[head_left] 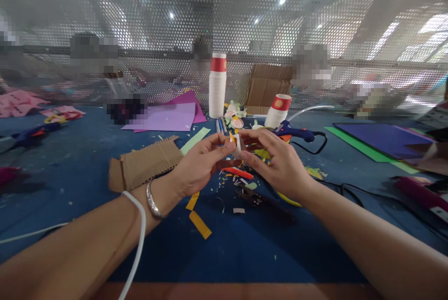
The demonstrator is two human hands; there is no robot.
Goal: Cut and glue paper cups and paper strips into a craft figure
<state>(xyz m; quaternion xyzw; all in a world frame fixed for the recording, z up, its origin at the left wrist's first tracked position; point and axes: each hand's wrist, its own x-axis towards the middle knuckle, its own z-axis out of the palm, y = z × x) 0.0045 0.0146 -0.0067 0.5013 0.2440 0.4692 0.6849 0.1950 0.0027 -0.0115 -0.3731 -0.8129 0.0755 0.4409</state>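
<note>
Pink paper: pink paper (17,104) is spread at the far left of the blue-topped desk (175,260); a dark blue glue gun (33,136) is seen just below.
Cardboard: a bent cardboard piece (150,162) is partly covered by the left forearm.
Purple sheets: a lilac sheet (166,116) is laid over a darker purple one.
Left hand: the small white-and-yellow piece (237,145) is pinched between the thumb and fingers of the left hand (201,162); a silver bracelet (153,201) is worn at the wrist.
Yellow strips: two yellow strips (200,225) are seen below the left hand.
Tall cups: paper cups (217,90) are stacked upright behind the hands.
White-and-yellow piece: it is held above the desk, between both hands, over scattered scraps and an orange-red object (238,172).
Right hand: the piece's right side is gripped by the thumb and fingers of the right hand (278,162).
Blue glue gun: it (294,132) is set behind the right hand, near a shorter cup stack (279,111).
Right-hand sheets: a blue sheet (378,139) is laid over a green one.
</note>
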